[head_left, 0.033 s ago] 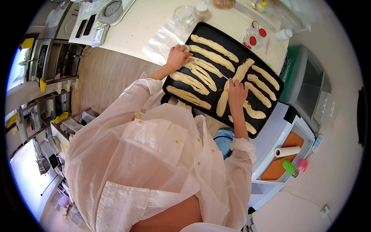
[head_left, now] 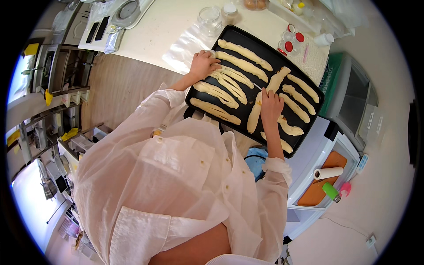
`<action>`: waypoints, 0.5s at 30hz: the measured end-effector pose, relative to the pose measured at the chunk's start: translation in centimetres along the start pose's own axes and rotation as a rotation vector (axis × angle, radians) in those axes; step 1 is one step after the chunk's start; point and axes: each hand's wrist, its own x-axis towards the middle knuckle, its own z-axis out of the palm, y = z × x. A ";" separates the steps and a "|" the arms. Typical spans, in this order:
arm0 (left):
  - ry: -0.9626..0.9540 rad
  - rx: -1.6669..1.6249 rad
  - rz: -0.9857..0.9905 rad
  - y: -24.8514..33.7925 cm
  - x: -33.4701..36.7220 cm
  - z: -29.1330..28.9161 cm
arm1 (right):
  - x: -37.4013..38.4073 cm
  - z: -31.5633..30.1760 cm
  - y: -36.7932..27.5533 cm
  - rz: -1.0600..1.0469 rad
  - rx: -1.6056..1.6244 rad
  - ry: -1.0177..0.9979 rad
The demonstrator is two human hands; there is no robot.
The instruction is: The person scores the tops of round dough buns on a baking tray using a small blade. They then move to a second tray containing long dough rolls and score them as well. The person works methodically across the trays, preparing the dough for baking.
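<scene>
A dark baking tray [head_left: 282, 59] carries several long, pale dough strips. At its left side my left hand [head_left: 204, 65] has its fingers bent over the far end of a slit dough strip [head_left: 238, 76], whose covered end I cannot see. My right hand [head_left: 271, 106] is closed round a slim knife-like tool [head_left: 257, 86]; only its thin, light tip shows, pointing toward that strip's near end. Under and beside the right hand lies a wide dough strip [head_left: 255, 115] set crosswise. A neighbouring dough strip [head_left: 230, 88] is cut lengthwise into thin strands.
Behind the tray, a pale table [head_left: 163, 33] holds a clear jar [head_left: 210, 18], plastic film [head_left: 182, 47] and red-lidded jars [head_left: 289, 46]. Two dark phones [head_left: 102, 28] lie far left. On the right, a white cabinet bears a brown board [head_left: 324, 187], a paper roll [head_left: 329, 172] and a green bottle [head_left: 331, 191].
The tool's tip in my right hand has shifted slightly away from me and to the left. Both hands stay almost where they were.
</scene>
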 end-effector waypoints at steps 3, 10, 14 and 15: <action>0.052 0.055 0.002 0.1 1.3 -0.3 | 1.9 1.6 0.3 0.052 -0.017 0.033; 0.044 0.073 0.112 2.0 4.8 1.7 | 8.3 4.0 -2.4 -0.043 0.044 0.065; -0.022 0.093 0.081 1.9 5.5 2.3 | 9.6 5.2 -2.3 -0.121 0.045 0.068; -0.043 0.092 0.065 1.8 5.6 2.4 | 9.4 5.3 -1.8 -0.124 0.034 0.047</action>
